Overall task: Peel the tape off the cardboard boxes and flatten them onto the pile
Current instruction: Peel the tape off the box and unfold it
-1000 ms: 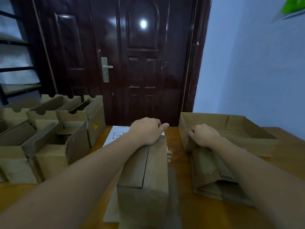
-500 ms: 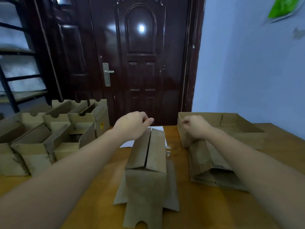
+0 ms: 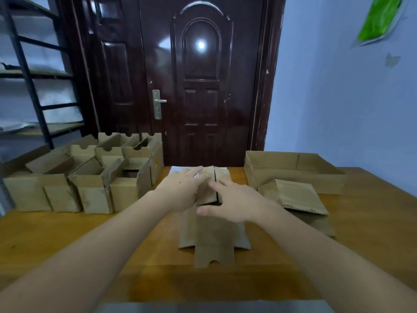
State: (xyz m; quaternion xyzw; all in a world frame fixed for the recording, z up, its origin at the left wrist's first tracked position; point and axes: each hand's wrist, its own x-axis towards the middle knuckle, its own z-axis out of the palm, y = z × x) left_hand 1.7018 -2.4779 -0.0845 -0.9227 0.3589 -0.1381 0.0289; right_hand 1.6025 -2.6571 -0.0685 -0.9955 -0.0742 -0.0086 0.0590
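Fingers first: the right hand [image 3: 234, 201] has its fingers spread long and straight, index reaching forward over the slit between the two top flaps, thumb stretched out low to the side, nothing gripped. The left hand [image 3: 182, 190] comes in from the other side, fingers extended and lying flat along the left flap, pinching nothing that I can make out, though the tips blur a little. Both palms sit on the box [image 3: 214, 231] in the middle of the wooden table [image 3: 67, 236], and that reads to me as a press-down: two flat hands spread the load so the walls fold evenly rather than buckling to one side. The box lies mostly down, its near flaps splayed on the wood toward the person, the far end slightly raised under the hands. I see no tape on it from here, so I judge the peeling on this one is done and flattening is the step in hand. Out to the right, just beside it, lies the pile [image 3: 300, 197] of flattened cardboard, close enough for a short slide across. Behind the pile sits an open shallow carton [image 3: 291, 170]. Over on the left, a cluster of upright boxes [image 3: 90, 177] waits, flaps open, well apart from the hands. Beyond stand a dark door [image 3: 203, 86] and a metal shelf [image 3: 29, 75].
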